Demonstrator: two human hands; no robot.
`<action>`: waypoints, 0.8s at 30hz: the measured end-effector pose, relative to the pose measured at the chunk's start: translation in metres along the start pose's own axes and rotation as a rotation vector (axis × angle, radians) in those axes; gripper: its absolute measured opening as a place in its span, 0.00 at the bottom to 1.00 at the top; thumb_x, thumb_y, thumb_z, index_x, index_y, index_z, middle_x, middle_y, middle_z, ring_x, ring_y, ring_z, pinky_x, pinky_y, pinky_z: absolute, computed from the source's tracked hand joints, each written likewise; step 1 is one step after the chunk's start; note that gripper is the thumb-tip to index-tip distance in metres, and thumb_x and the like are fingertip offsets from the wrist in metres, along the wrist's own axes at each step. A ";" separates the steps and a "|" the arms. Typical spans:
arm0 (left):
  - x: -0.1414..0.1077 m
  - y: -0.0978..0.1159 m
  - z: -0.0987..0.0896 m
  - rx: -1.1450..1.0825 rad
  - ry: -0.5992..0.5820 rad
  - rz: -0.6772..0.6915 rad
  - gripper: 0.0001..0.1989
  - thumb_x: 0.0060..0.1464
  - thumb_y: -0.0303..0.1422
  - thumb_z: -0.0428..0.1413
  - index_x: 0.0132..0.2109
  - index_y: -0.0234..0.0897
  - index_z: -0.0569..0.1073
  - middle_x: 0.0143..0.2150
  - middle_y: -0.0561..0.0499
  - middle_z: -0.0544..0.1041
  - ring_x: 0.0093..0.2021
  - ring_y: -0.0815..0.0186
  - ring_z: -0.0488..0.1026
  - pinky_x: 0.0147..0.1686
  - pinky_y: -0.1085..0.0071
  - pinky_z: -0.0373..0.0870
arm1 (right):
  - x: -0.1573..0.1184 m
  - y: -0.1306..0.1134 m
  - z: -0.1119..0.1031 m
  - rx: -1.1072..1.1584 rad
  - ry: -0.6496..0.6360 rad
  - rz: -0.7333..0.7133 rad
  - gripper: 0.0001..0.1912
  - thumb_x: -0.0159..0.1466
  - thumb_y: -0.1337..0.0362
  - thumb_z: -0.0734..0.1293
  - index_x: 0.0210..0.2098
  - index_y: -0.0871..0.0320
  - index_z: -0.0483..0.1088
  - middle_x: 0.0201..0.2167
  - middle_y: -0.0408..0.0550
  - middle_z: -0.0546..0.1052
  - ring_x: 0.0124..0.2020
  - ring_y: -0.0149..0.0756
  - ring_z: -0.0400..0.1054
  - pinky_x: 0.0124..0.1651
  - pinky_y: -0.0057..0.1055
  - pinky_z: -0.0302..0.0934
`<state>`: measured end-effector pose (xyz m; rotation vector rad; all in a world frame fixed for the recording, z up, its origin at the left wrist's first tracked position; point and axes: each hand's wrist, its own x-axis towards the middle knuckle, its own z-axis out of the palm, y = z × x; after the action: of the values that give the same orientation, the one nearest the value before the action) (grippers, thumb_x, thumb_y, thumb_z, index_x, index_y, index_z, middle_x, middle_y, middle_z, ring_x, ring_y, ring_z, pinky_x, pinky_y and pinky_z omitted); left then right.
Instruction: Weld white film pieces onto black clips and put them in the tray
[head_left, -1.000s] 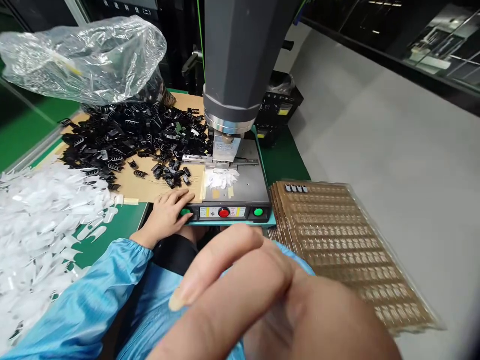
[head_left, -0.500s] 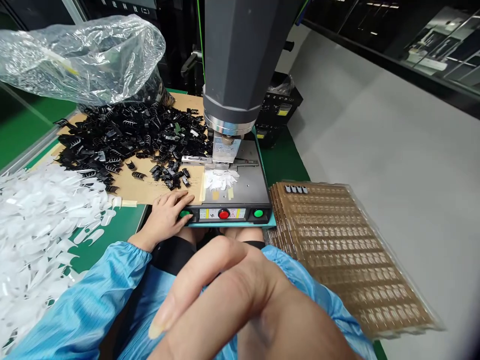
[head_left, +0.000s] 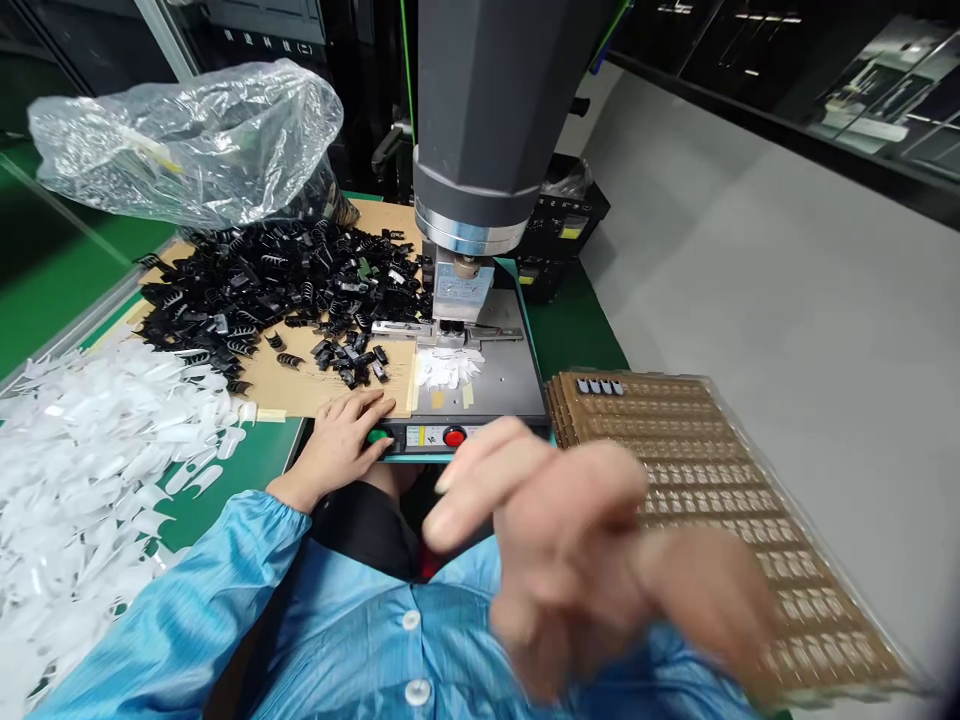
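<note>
My left hand [head_left: 341, 445] lies flat with fingers stretched over the front left corner of the press, its thumb at the green button [head_left: 380, 438]. My right hand [head_left: 555, 540] is raised close to the camera, smeared by motion. Its fingers look bent, and I cannot make out anything in them. Beyond it, the press head [head_left: 465, 285] hangs above a metal fixture [head_left: 450, 342] in which small black parts [head_left: 451, 327] show. White tabs [head_left: 448, 368] lie just in front of the fixture. A red button [head_left: 454, 437] is on the front panel.
Black clips [head_left: 285, 270] are heaped at the left beside a clear plastic bag [head_left: 195, 150]. White plastic pieces [head_left: 112, 450] spread over the near left. Stacked brown trays [head_left: 675, 420] stand at the right, with several pieces in the top row. Black boxes [head_left: 562, 225] stand behind.
My right hand has swung right and away from the camera. The press head has risen, so black parts show in the fixture. My left hand stays on the panel corner.
</note>
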<state>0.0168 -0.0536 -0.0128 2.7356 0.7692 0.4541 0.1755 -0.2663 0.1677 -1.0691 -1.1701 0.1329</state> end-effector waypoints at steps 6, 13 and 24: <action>0.027 0.002 -0.012 -0.148 0.089 0.047 0.24 0.69 0.45 0.56 0.66 0.42 0.73 0.67 0.40 0.73 0.67 0.48 0.69 0.67 0.49 0.67 | 0.051 0.131 -0.044 -0.114 0.192 0.004 0.12 0.72 0.56 0.69 0.39 0.51 0.62 0.39 0.44 0.73 0.38 0.36 0.74 0.46 0.39 0.73; 0.143 0.008 -0.005 -0.229 0.180 -0.018 0.23 0.66 0.42 0.59 0.63 0.38 0.75 0.62 0.40 0.78 0.62 0.48 0.72 0.65 0.50 0.69 | 0.072 0.267 -0.050 -0.490 -0.033 0.435 0.17 0.66 0.56 0.70 0.52 0.55 0.71 0.44 0.52 0.79 0.42 0.42 0.75 0.48 0.40 0.70; 0.229 0.010 0.026 -0.420 0.130 -0.041 0.15 0.59 0.32 0.63 0.53 0.38 0.83 0.49 0.43 0.80 0.50 0.54 0.76 0.56 0.58 0.73 | 0.108 0.312 -0.016 -0.766 -0.291 0.447 0.11 0.66 0.59 0.70 0.45 0.57 0.75 0.38 0.51 0.78 0.41 0.43 0.73 0.47 0.36 0.66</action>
<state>0.2166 0.0578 0.0178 2.3143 0.6694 0.7022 0.3673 -0.0462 0.0118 -2.0405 -1.2521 0.2002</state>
